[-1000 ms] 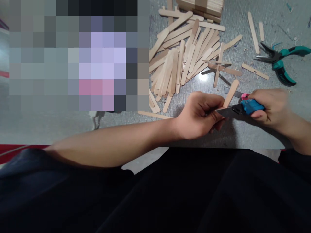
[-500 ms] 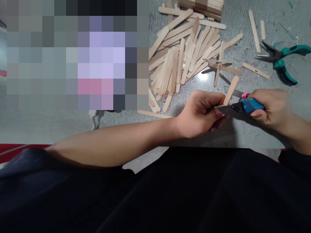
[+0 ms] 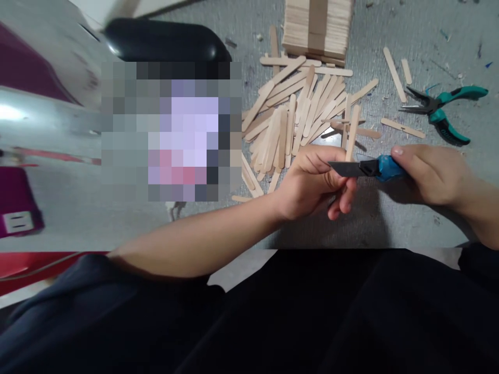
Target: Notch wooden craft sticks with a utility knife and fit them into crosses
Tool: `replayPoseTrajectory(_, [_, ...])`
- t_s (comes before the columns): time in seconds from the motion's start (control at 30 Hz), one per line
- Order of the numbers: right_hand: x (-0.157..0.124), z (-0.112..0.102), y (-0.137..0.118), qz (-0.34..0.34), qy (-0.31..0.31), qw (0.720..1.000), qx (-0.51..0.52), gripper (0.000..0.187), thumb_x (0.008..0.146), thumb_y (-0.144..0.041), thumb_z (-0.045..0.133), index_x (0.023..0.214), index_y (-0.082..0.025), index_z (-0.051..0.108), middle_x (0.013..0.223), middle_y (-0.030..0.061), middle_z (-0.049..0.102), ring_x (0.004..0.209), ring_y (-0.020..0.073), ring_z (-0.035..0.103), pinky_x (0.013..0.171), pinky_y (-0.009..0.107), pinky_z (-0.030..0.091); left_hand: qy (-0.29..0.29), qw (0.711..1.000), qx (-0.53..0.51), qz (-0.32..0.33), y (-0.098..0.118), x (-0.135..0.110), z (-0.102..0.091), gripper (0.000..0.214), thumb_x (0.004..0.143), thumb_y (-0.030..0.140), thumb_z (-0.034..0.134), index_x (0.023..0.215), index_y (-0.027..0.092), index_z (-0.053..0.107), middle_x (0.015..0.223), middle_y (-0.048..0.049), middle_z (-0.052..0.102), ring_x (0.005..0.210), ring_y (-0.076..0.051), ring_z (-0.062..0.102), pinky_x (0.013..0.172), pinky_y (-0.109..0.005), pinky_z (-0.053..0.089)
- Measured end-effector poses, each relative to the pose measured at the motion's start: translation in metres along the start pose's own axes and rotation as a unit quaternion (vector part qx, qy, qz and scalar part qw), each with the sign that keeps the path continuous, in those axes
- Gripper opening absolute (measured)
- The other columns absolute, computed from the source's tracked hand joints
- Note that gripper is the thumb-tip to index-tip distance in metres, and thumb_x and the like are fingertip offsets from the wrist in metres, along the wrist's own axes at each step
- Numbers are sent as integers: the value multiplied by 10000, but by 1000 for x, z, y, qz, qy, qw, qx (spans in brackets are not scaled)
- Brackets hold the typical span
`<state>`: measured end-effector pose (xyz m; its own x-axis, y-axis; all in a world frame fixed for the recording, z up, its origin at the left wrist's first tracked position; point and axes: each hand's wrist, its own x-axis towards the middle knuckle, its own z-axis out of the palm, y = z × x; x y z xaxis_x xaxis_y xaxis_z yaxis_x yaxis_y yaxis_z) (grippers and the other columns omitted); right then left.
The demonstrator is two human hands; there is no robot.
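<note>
My left hand [image 3: 312,182] pinches a wooden craft stick [image 3: 353,130], which stands up from between thumb and fingers. A utility knife [image 3: 390,167] with a blue handle is gripped in my right hand [image 3: 436,171]. Its blade lies level across the lower part of the stick, close to my left fingertips; whether the edge bites into the wood I cannot tell. Behind the knife, part of another blade [image 3: 363,156] shows on the table. Just beyond the held stick lies a small assembly of crossed craft sticks [image 3: 362,132].
Loose craft sticks [image 3: 273,135] lie heaped beyond my left hand, with a banded stack of sticks [image 3: 296,31] behind them. Teal-handled pliers [image 3: 434,106] and a notched stick [image 3: 403,128] lie at the right. A black rounded object [image 3: 167,41] is at the upper left.
The view has shifted. In my left hand the craft stick has turned more upright, and the knife blade has gone from slanting to nearly level across it. Both hands keep their hold.
</note>
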<state>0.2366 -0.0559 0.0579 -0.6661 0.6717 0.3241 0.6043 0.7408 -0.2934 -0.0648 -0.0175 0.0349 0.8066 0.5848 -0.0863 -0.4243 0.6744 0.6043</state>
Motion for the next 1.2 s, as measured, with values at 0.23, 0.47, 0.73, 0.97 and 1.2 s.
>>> replayPoseTrajectory(0.23, [1, 3, 2, -27, 5, 997, -73, 852, 1119, -230, 729, 1872, -257, 332, 1239, 94, 866, 1005, 263, 850, 734, 344, 668, -2, 999, 29, 34, -1, 2, -6, 490, 1034, 542, 880, 803, 191, 628, 604, 29, 720, 332, -79, 556, 347, -150, 454])
replayPoseTrajectory(0.47, [4, 1, 5, -45, -16, 996, -78, 800, 1168, -330, 662, 1857, -218, 271, 1091, 53, 819, 850, 233, 770, 652, 348, 604, -34, 997, 69, 26, 1, -2, -11, 452, 1053, 527, 843, 808, 211, 631, 546, 59, 634, 324, -71, 480, 332, -154, 378])
replayPoseTrajectory(0.73, [-2, 1, 7, 1, -44, 999, -5, 551, 1218, -434, 517, 1755, -377, 407, 982, 17, 796, 758, 228, 738, 621, 373, 523, -61, 994, 86, -8, 8, -6, -7, 478, 1037, 533, 865, 783, 222, 606, 504, 64, 590, 315, -64, 431, 362, -187, 345])
replayPoseTrajectory(0.97, [-4, 0, 9, 10, -60, 997, -56, 506, 1202, -456, 552, 1687, -323, 504, 1057, 51, 818, 851, 242, 761, 683, 394, 553, -29, 994, 100, 21, 4, -5, -10, 460, 1031, 535, 871, 799, 211, 640, 519, 64, 578, 338, -78, 463, 365, -187, 365])
replayPoseTrajectory(1.2, [12, -4, -2, 0, -33, 998, -58, 621, 1239, -669, 328, 1236, -185, 719, 910, 90, 751, 715, 237, 650, 609, 393, 483, -15, 989, 142, 38, -4, -8, -4, 408, 1035, 499, 896, 832, 184, 733, 631, -1, 701, 405, -80, 556, 382, -175, 399])
